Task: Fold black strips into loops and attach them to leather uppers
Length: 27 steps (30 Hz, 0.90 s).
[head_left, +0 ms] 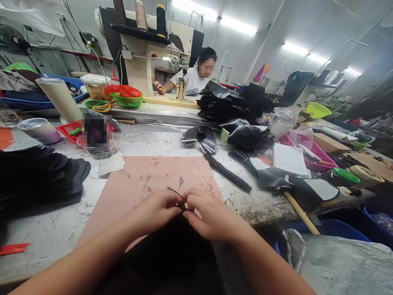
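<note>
My left hand [161, 208] and my right hand [207, 211] meet over the near part of a pink mat [156, 174]. Both are closed, fingertips pinching a small black strip [182, 205] between them. A thin end of it curves up and to the left; my fingers hide much of the rest. Below the hands is a large dark area, too dark to make out. Left of the mat lies a stack of black cut pieces [39, 176]. A bundle of narrow black strips [229, 174] rests off the mat's right edge.
A sewing machine [138, 61] stands beyond the table, with a co-worker [193, 82] behind it. Piled black pieces [224, 102] lie right of it. A notebook [288, 159], pink basket [310, 147] and wooden handle [302, 213] are at right. Tumblers [39, 130] stand at left.
</note>
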### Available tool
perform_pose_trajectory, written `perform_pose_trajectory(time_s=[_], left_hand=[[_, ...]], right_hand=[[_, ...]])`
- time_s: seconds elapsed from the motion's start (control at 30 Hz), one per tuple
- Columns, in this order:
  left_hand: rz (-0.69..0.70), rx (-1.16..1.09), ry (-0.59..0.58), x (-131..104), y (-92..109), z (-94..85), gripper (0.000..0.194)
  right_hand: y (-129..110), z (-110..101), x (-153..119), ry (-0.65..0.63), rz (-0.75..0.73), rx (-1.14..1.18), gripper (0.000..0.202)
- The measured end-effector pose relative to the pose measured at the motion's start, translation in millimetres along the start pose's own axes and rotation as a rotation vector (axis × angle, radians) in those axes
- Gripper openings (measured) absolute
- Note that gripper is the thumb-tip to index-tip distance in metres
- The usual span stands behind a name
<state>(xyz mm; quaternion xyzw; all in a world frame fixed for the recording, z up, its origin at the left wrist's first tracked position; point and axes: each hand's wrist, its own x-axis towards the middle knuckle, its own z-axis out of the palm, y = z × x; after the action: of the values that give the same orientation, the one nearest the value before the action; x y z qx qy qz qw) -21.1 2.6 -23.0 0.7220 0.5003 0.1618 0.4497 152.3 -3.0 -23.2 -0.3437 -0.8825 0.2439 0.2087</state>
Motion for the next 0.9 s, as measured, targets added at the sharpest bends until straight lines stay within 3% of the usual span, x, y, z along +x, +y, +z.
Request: perform_pose_trajectory(time_s=[0.2,0.5,0.6,0.77,0.9], left_hand=[[0.018,-0.061,-0.081,-4,5,-4.0,0.019],[0.059,0.069,-0.102,2,0,-7.9,0.014],[-0.013,-0.002,-0.046,4,-3,-8.4,0.015],[-0.080,-0.060,0.048,7,-9,-3.4,0.011],[-0.104,-0.064,0.073,5,-13,2.2,0.007]], right_hand=[[9,0,2,0.078,0.076,0.207,0.023],[6,4,4,0.031,0.165,0.004,0.013],[7,8,2,0.132,0.167,-0.013,0.013],[2,30,-3,0.424,0.053,-0.166,0.014],[-3,39,-6,0.429,-0.060,-0.190,0.016]])
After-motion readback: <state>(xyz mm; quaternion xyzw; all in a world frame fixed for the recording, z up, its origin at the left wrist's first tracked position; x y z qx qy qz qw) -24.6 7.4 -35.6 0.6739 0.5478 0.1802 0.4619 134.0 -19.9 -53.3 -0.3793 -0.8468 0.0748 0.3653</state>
